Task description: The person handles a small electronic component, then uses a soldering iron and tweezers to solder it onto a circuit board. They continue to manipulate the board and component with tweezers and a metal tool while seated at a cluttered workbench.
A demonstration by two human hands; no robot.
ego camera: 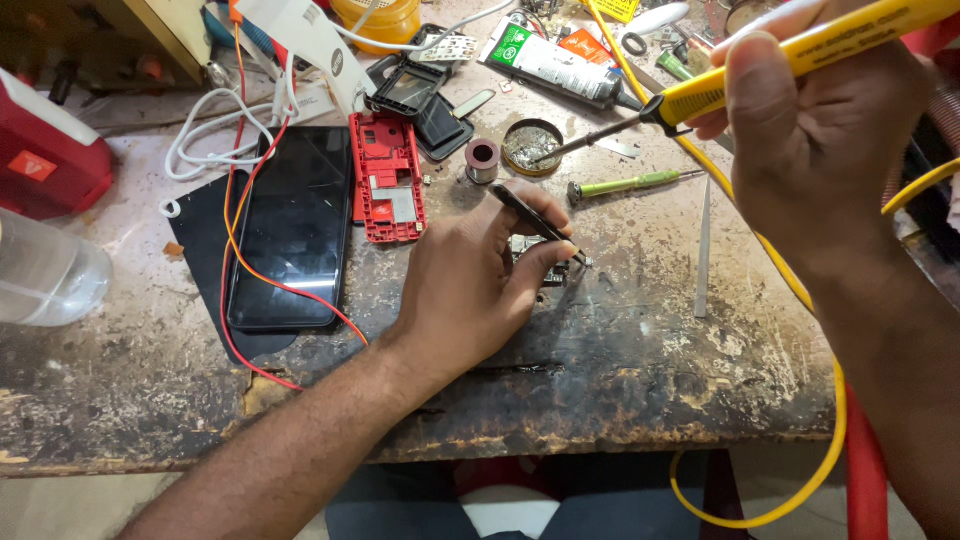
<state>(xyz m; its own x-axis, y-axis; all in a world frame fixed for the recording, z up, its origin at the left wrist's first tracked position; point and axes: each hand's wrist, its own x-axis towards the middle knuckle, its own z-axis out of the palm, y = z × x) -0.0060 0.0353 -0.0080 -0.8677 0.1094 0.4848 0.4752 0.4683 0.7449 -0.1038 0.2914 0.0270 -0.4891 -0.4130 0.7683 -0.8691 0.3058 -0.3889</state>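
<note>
1. Left hand (470, 285) is resting palm-down on the desk (640, 350), its grip pinching black tweezers (535, 218) over a small circuit board (540, 262) lying mid-desk.
2. Right hand (820, 130) is hovering raised at the upper right, fingers wrapped tight around a yellow soldering iron (760, 70).
3. The iron's tip is pointing down-left into a round tin (532, 146) just beside a green screwdriver (625, 184).
</note>
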